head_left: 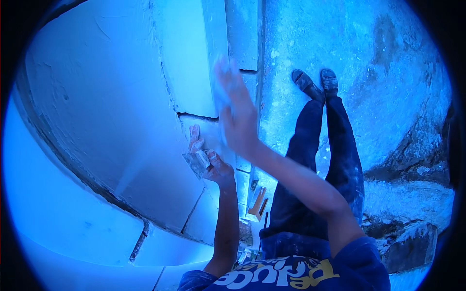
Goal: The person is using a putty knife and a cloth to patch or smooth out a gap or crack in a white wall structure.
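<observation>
A small flat metal plastering blade [194,164] with a pale handle is gripped in my left hand [216,167], thumb over the handle and some fingertips above it, against a pale plastered surface [121,111]. My right hand [235,111] is raised above and right of the blade, blurred by motion, fingers stretched out and apart, with nothing visible in it. It overlaps the view of a seam between pale slabs [194,82]; I cannot tell whether it touches them.
My legs in dark trousers and dusty shoes [329,80] are over a mottled floor [398,97]. A wooden piece [255,206] and small items lie beside my left leg. A curved, rough groove [87,179] runs along the left, and dark rough patches [407,242] are at the lower right.
</observation>
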The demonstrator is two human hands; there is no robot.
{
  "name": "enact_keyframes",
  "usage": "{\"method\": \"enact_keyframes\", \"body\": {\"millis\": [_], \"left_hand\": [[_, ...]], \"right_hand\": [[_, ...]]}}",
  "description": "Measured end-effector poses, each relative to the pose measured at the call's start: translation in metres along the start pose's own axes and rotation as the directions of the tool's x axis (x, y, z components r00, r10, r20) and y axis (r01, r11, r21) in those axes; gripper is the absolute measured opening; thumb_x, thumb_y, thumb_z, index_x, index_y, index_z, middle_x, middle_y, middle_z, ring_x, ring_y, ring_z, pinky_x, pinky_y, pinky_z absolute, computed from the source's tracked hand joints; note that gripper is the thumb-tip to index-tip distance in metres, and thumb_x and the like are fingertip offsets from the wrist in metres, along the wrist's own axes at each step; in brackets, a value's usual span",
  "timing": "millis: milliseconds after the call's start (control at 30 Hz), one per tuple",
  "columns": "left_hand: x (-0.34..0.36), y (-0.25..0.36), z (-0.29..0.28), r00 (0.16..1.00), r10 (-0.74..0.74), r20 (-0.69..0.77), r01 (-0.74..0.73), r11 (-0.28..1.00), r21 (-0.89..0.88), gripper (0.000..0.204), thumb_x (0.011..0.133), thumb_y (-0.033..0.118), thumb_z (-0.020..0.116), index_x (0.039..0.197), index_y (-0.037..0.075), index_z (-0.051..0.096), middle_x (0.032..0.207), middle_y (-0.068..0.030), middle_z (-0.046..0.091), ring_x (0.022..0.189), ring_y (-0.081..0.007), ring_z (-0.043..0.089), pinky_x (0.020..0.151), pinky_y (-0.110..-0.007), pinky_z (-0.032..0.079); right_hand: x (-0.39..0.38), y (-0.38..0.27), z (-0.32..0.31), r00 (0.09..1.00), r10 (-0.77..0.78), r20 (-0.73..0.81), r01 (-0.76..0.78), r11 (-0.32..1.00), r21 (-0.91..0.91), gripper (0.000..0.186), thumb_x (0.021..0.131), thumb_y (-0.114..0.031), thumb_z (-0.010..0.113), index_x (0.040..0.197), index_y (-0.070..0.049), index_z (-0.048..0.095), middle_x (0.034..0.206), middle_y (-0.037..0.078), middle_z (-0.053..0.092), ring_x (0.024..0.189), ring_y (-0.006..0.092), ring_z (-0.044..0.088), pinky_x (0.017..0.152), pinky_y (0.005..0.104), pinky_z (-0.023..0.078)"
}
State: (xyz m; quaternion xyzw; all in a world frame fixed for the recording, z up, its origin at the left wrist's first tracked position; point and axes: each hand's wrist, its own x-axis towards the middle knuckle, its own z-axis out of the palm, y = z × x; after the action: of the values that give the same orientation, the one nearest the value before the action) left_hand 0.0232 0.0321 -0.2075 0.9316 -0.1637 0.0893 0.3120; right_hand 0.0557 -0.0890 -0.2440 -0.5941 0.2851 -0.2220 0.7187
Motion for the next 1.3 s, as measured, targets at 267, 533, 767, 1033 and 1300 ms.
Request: {"method": "enact_keyframes", "body": {"millis": [267,533,767,1033,1300], "left_hand": [[0.005,0.008,0.001,0.997,-0.069,-0.017,0.069,0.997,-0.026,0.04,0.101,0.029,0.046,0.113,-0.008,0.056,0.13,-0.0281,0.06,0.121,-0.0379,0.058,0.108,-0.049,0.04],[0.003,0.004,-0.006,0.999,-0.025,-0.021,0.024,0.999,-0.048,0.043,0.102,0.032,0.045,0.113,-0.008,0.056,0.129,-0.0276,0.059,0.12,-0.0374,0.058,0.103,-0.046,0.046],[-0.012,-0.008,-0.008,0.989,-0.13,-0.073,0.125,0.99,-0.071,0.041,0.097,0.029,0.05,0.114,-0.008,0.053,0.124,-0.0292,0.059,0.115,-0.0382,0.058,0.1,-0.047,0.043],[-0.008,0.0,-0.012,0.996,-0.079,-0.046,0.075,0.994,-0.08,0.045,0.1,0.031,0.047,0.12,-0.009,0.054,0.123,-0.025,0.06,0.114,-0.0346,0.058,0.101,-0.043,0.043],[0.001,-0.004,0.001,0.995,-0.016,-0.098,-0.009,0.969,-0.245,0.045,0.104,0.031,0.044,0.118,-0.011,0.052,0.124,-0.0285,0.06,0.12,-0.0379,0.059,0.11,-0.048,0.041]], "right_hand": [[0.005,-0.004,0.005,0.998,0.053,-0.037,-0.051,0.997,0.061,0.066,0.087,0.008,0.039,0.151,-0.006,0.047,0.156,0.02,0.043,0.151,0.0398,0.026,0.122,0.0509,0.024],[0.002,-0.015,-0.003,0.991,0.132,-0.013,-0.133,0.988,-0.075,0.06,0.093,0.006,0.042,0.152,-0.003,0.043,0.157,0.02,0.041,0.149,0.0364,0.033,0.112,0.0435,0.043],[-0.045,-0.017,-0.017,0.99,0.04,0.137,0.014,0.929,-0.371,0.062,0.088,0.007,0.045,0.149,-0.004,0.047,0.152,0.015,0.049,0.151,0.0415,0.026,0.123,0.0535,0.019],[-0.047,-0.033,-0.012,0.988,0.117,0.095,-0.085,0.954,-0.288,0.064,0.087,0.007,0.048,0.149,-0.008,0.049,0.151,0.017,0.05,0.147,0.0458,0.031,0.121,0.0554,0.022],[-0.031,-0.036,-0.017,0.991,0.018,0.132,0.044,0.891,-0.452,0.065,0.085,0.006,0.049,0.149,-0.008,0.049,0.15,0.016,0.052,0.149,0.0457,0.026,0.119,0.0608,0.023]]}}
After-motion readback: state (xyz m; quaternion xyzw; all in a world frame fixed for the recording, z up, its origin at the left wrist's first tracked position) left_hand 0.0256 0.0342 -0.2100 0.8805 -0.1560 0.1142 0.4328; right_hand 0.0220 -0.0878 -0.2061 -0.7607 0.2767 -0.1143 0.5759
